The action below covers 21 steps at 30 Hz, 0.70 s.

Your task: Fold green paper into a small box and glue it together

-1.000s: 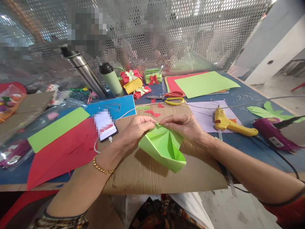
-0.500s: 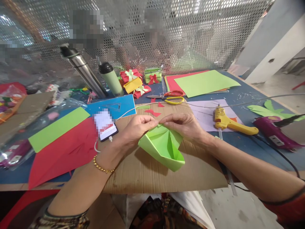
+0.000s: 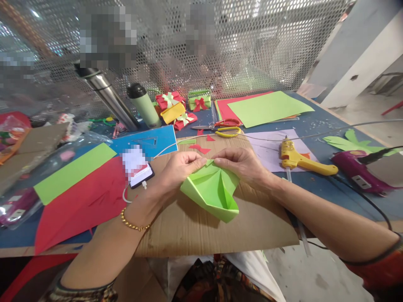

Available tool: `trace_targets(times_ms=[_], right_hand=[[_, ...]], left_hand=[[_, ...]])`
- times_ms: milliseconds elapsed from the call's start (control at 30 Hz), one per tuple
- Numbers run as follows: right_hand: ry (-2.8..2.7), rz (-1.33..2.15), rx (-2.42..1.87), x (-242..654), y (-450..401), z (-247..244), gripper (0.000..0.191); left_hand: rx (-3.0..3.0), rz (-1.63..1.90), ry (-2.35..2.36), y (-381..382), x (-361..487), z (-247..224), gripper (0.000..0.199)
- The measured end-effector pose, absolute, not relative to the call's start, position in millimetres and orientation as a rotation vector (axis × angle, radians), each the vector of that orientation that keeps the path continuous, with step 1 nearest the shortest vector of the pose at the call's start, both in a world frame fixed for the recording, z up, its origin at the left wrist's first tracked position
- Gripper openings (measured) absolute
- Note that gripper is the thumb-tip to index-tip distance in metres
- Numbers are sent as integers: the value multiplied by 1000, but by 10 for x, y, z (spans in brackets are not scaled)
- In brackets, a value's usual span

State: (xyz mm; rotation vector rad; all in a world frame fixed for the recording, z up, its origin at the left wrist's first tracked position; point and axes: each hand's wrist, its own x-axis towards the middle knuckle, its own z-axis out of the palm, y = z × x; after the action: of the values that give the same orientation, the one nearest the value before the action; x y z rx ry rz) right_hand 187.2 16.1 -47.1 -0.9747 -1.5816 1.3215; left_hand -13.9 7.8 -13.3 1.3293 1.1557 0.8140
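Note:
A folded bright green paper box (image 3: 209, 191), its hollow side facing me, is held over the brown cardboard sheet (image 3: 176, 235). My left hand (image 3: 185, 167) pinches its far edge on the left side, thumb on top. On the right of that same edge, my right hand (image 3: 239, 165) grips the paper between thumb and fingers. A small gap separates the two thumbs. Creases fan out below my right thumb. Just beyond my hands lie red paper scraps (image 3: 200, 148) and a thin green strip (image 3: 187, 141).
Scissors (image 3: 227, 131) lie behind the cardboard. A yellow glue gun (image 3: 292, 157) rests on lilac paper at right, near a purple power strip (image 3: 362, 172). At left are a phone (image 3: 140, 174) and red paper (image 3: 85, 197). Bottles (image 3: 145, 107) and small paper boxes (image 3: 201, 102) stand behind.
My thumbs have moved slightly apart along the paper's far edge, showing more of it between them. The whole view has shifted a little.

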Motion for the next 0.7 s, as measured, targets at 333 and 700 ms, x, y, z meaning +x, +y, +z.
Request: trace_targets(times_ms=[333,700], right_hand=[[-1651,1259,-999,1870,146,-424,43],[-1671,1224,-1013,1851,131,-434,49]], left_hand=[[1300,804,1158,75,-124,-124,37],[1427,758,1188,127,-159,-109,37]])
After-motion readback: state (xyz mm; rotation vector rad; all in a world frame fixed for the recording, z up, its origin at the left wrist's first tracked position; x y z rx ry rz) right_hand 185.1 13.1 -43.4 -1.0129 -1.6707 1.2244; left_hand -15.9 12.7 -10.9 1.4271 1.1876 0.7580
